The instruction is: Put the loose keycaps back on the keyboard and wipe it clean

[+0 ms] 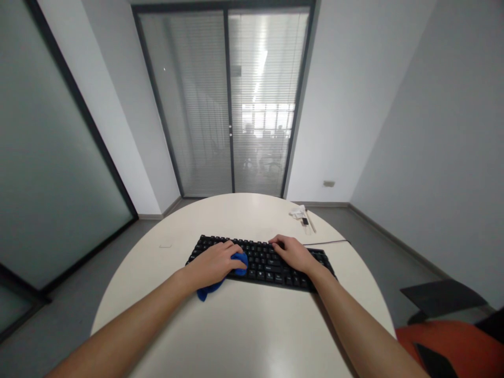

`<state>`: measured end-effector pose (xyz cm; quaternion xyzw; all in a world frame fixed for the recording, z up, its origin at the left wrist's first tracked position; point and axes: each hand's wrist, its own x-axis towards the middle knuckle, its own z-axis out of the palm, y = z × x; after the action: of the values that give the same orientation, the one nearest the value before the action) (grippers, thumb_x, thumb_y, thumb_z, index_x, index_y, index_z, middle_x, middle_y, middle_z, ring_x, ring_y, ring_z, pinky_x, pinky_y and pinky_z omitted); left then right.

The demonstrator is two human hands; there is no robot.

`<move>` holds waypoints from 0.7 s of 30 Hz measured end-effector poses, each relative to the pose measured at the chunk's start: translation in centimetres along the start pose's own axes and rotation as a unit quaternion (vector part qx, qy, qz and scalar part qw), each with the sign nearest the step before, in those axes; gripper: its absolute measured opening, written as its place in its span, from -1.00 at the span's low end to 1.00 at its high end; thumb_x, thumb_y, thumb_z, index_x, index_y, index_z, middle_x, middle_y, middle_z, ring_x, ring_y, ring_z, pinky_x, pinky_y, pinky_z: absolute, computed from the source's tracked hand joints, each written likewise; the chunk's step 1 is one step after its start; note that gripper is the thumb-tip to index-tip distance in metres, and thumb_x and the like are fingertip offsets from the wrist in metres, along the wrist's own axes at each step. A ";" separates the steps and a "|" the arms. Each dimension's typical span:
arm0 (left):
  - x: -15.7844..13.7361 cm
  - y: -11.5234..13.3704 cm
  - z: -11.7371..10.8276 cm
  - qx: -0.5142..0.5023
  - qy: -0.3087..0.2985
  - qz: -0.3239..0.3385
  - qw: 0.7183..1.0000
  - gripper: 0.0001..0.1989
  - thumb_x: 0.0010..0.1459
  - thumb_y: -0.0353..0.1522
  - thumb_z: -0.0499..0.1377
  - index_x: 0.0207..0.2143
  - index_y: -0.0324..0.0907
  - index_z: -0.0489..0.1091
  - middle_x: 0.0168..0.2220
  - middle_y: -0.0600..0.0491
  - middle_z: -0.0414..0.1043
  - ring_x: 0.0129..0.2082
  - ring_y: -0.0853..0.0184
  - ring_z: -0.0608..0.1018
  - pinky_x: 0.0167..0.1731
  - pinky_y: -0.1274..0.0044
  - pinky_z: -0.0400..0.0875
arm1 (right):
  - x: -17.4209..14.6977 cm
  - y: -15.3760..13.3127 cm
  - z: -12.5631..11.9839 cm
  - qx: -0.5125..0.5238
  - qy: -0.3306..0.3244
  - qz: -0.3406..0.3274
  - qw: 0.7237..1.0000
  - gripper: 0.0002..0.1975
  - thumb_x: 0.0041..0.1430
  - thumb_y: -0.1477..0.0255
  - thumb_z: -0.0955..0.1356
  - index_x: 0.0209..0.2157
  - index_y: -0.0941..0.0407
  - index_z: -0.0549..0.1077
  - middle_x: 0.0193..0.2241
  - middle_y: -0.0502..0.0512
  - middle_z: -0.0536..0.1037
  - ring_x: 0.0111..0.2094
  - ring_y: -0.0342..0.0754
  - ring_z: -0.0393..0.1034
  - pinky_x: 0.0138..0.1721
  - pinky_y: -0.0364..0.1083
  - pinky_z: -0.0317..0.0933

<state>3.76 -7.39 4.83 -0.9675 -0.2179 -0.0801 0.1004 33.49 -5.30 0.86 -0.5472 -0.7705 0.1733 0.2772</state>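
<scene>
A black keyboard lies on the round white table in front of me. My left hand is closed on a blue cloth and presses it against the keys left of the middle. Part of the cloth hangs out under the wrist, over the keyboard's near edge onto the table. My right hand rests across the right part of the keyboard, its bent fingers gripping the far edge. Both hands and the right forearm cover some of the keys.
The round table has several small items at its back right: crumpled white paper, a small black piece and a thin stick. A cable runs right from the keyboard. A red chair stands at the lower right.
</scene>
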 end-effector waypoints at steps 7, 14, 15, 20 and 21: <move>0.3 0.9 -0.2 0.010 0.025 0.008 1.000 -0.71 0.32 -0.49 0.11 0.00 -0.01 0.47 0.01 -0.02 0.38 -0.04 0.20 0.41 -0.04 0.39 0.32 | 0.0 0.3 0.2 -0.008 0.001 -0.005 1.000 -0.75 0.29 0.36 0.28 -0.12 0.08 0.55 -0.16 0.12 0.64 -0.10 0.06 0.51 -0.03 -0.01 0.28; 1.2 2.5 0.9 0.003 0.034 0.018 0.999 -0.74 0.35 -0.41 0.11 0.03 0.00 0.45 0.02 0.00 0.39 -0.07 0.21 0.41 -0.09 0.40 0.31 | 0.0 0.4 0.2 -0.002 0.003 -0.008 1.000 -0.74 0.29 0.35 0.27 -0.12 0.08 0.55 -0.15 0.12 0.64 -0.09 0.06 0.51 -0.02 -0.02 0.29; 1.2 2.5 0.7 -0.003 0.026 0.019 0.999 -0.75 0.34 -0.41 0.11 0.01 -0.01 0.46 0.01 0.01 0.40 -0.08 0.22 0.41 -0.10 0.40 0.31 | 0.0 0.3 0.2 -0.002 0.004 -0.008 1.000 -0.75 0.29 0.35 0.27 -0.12 0.08 0.55 -0.15 0.11 0.64 -0.09 0.06 0.51 -0.02 -0.02 0.29; 0.7 1.4 -1.1 -0.034 -0.013 0.018 0.999 -0.79 0.29 -0.45 0.13 -0.13 -0.04 0.51 -0.08 0.02 0.42 -0.12 0.23 0.43 -0.11 0.41 0.31 | 0.0 0.3 0.2 -0.003 0.007 -0.007 1.000 -0.76 0.28 0.36 0.29 -0.13 0.07 0.56 -0.16 0.11 0.65 -0.10 0.05 0.51 -0.01 -0.02 0.29; 0.7 1.2 -1.3 -0.039 -0.014 0.014 0.999 -0.79 0.29 -0.46 0.13 -0.14 -0.04 0.51 -0.08 0.02 0.42 -0.12 0.24 0.43 -0.10 0.41 0.31 | 0.0 0.4 0.2 -0.003 0.007 -0.007 1.000 -0.76 0.28 0.36 0.28 -0.13 0.07 0.56 -0.16 0.11 0.65 -0.10 0.05 0.51 -0.01 -0.02 0.29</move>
<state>4.72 -8.44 5.99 -0.9746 -0.2029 -0.0732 0.0604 33.63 -5.21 0.49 -0.5437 -0.7729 0.1654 0.2821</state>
